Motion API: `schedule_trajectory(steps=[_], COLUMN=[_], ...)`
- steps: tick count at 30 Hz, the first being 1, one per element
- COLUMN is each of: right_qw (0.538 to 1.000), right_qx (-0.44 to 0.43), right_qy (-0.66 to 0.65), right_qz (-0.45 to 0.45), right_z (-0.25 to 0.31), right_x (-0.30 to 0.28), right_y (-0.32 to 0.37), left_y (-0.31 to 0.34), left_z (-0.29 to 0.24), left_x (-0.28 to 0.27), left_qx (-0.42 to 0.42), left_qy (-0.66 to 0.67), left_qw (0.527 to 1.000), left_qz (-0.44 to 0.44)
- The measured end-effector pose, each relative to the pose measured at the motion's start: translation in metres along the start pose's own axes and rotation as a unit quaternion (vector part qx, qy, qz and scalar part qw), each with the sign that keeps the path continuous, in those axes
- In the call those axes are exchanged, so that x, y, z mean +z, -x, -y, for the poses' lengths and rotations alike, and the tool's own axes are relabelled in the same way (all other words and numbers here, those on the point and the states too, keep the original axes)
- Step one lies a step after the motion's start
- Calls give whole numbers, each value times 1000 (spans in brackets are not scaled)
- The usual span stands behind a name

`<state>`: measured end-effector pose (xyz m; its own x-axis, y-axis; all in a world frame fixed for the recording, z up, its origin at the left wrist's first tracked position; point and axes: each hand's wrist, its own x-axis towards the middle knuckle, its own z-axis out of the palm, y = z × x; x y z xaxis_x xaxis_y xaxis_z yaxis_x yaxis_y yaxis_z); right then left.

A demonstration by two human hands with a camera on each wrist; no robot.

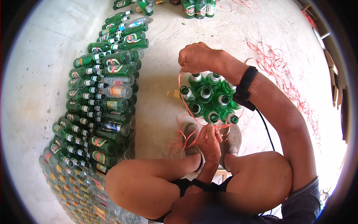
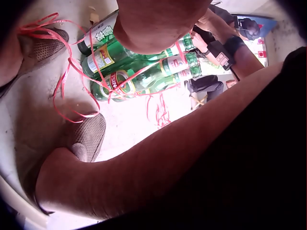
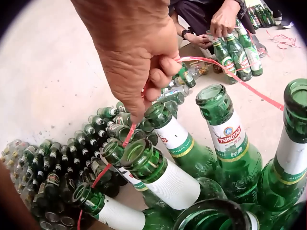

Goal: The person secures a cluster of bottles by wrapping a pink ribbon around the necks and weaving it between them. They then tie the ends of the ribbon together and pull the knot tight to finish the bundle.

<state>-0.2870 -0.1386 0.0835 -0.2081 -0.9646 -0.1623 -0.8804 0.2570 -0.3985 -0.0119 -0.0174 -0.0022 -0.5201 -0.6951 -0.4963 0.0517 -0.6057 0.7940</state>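
Observation:
A cluster of several green beer bottles [image 1: 204,94] stands upright on the floor between the feet. Red plastic strap [image 1: 180,83] loops round it. My right hand [image 1: 201,58], above the far left side of the cluster, grips the strap in curled fingers. In the right wrist view the strap [image 3: 245,86] runs from this hand across the bottle necks on one side and down past them on the other. My left hand [image 1: 209,142] pinches the strap at the cluster's near side, thumb close to a bottle neck. In the left wrist view strap lines cross the bottles' labels [image 2: 120,82].
Rows of bottles [image 1: 108,97] lie stacked along the left. Loose red strap [image 1: 276,67] is tangled on the floor at right. Beyond, another person's hands [image 3: 224,19] work at an upright bottle group [image 3: 236,57]. Shoes [image 1: 233,138] stand close to the cluster.

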Motion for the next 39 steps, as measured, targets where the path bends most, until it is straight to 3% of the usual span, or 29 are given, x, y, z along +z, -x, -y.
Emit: schedule_trajectory(steps=[11,15,18,27,31,34,35,39], right_qw=[989,985,962,930,911,887,860,827], right_qx=[107,91,133,178,156,147,141,179], right_qy=[-95,-149,-236,-315,-366,-409,-458,-492], right_qz=[49,5,-14,-67,-107,-154,-176,-204], right_z=[-48,-73,-80,-92,-94,-93,-99,-80], right_x=[0,13,15,32,53,69,84,83], right_y=[25,48,69,131,155,166,166,175], left_y=[-5,-5,-5,-7,-6,-7,-6,-9], left_z=[2,1,3,9,7,1,0,6], left_x=[2,4,2,1,2,5,5,1], left_qx=[-25,-28,-16,6,15,17,17,32], left_qy=[-1,-5,-9,-29,-33,-46,-53,-51], left_qw=[1000,1000,1000,1000,999,999,998,998], left_qz=[0,-2,3,1,10,5,1,14])
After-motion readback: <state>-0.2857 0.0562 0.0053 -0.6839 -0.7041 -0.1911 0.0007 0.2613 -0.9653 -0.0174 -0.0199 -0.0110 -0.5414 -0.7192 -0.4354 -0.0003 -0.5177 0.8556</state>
